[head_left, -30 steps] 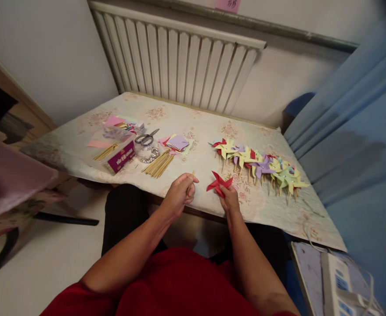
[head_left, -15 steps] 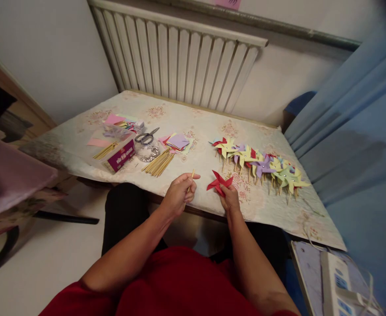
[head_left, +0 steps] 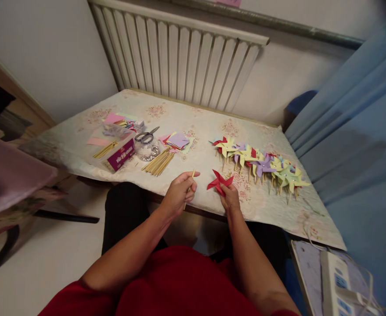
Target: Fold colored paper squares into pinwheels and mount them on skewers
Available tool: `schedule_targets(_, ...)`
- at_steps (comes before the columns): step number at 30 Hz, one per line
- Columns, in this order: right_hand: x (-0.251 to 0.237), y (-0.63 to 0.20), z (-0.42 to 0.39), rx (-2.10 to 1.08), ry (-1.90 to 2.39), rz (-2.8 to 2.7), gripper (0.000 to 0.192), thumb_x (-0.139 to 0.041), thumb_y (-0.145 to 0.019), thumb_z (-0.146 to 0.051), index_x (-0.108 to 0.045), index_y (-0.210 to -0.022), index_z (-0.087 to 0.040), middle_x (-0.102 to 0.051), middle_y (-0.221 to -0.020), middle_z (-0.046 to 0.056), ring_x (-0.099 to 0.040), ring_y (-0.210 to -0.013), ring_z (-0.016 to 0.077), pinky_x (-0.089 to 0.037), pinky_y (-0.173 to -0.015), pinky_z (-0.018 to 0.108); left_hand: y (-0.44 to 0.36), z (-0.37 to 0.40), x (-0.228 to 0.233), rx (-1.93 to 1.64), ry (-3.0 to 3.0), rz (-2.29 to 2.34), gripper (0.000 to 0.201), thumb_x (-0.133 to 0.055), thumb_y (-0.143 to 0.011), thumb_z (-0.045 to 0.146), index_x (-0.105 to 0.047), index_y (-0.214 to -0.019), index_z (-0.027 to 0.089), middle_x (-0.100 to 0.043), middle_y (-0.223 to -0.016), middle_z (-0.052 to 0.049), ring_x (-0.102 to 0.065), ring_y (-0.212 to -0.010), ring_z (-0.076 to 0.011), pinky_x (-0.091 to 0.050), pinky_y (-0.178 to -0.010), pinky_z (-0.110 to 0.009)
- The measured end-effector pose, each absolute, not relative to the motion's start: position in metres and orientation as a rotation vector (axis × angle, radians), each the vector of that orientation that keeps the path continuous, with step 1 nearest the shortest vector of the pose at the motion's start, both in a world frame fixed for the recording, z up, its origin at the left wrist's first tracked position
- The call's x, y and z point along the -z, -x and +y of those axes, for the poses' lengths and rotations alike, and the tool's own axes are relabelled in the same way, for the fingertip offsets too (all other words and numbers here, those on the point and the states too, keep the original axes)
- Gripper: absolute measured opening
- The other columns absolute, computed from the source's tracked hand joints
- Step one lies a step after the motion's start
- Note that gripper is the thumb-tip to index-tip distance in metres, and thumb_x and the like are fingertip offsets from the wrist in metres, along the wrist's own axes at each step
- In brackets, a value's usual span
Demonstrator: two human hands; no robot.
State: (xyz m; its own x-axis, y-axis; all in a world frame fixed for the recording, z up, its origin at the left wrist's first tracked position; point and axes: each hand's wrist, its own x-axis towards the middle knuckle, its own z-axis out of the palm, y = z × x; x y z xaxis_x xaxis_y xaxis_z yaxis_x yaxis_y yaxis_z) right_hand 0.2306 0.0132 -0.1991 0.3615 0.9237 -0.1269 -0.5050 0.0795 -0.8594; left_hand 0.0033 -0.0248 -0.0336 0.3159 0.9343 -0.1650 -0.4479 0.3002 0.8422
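The thin wooden stick (head_left: 189, 188) is now sliding lower through the pinching left hand (head_left: 178, 193); at its 3 o'clock, the right hand (head_left: 229, 198) is pinching a red folded-paper pinwheel (head_left: 219, 182).

Matt red paper pinwheel (head_left: 219, 182), thin pale wooden stick (head_left: 189, 188), smooth patterned tablecloth (head_left: 193, 118).

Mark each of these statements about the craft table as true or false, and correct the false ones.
1. The left hand holds a wooden stick. True.
2. The right hand holds a blue pinwheel. False: the pinwheel is red.
3. Finished pinwheels lie in a row on the table, to the right. True.
4. The scissors lie on the floor. False: they rest on the table, by the paper squares.
5. A bundle of sticks lies on the table. True.
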Motion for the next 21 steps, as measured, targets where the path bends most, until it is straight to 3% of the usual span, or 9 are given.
schedule_targets(9, 0.1971, -0.2300, 0.0122, -1.148, 0.989, -0.503, 0.017, -0.077, -0.066, -0.015, -0.068, -0.081, -0.016, -0.075, -0.086, 0.009, -0.066, -0.068, 0.0137, -0.059, -0.062, 0.026, -0.0027, -0.0244, 0.0353, -1.036, -0.784, 0.755, 0.018, -0.058, -0.081, 0.028, -0.051, -0.094, 0.018, -0.047, -0.053, 0.008, -0.020, -0.034, -0.0016, -0.010, -0.039, -0.018)
schedule_targets(15, 0.1988, -0.2317, 0.0119, -1.153, 0.985, -0.586, 0.017, -0.076, -0.068, -0.017, -0.067, -0.083, -0.017, -0.075, -0.091, 0.010, -0.065, -0.068, 0.0139, -0.060, -0.063, 0.028, -0.0030, -0.0238, 0.0377, -1.050, -0.754, 0.723, 0.019, -0.062, -0.078, 0.029, -0.052, -0.088, 0.017, -0.051, -0.057, 0.006, -0.026, -0.036, -0.0016, -0.014, -0.040, -0.018)
schedule_targets(21, 0.1974, -0.2306, 0.0123, -1.158, 0.990, -0.526, 0.017, -0.077, -0.066, -0.016, -0.067, -0.079, -0.017, -0.075, -0.081, 0.007, -0.065, -0.066, 0.0132, -0.059, -0.062, 0.027, -0.0032, -0.0231, 0.0393, -1.049, -0.731, 0.714, 0.019, -0.063, -0.077, 0.027, -0.054, -0.087, 0.014, -0.051, -0.061, 0.004, -0.025, -0.038, -0.0005, -0.012, -0.040, -0.018)
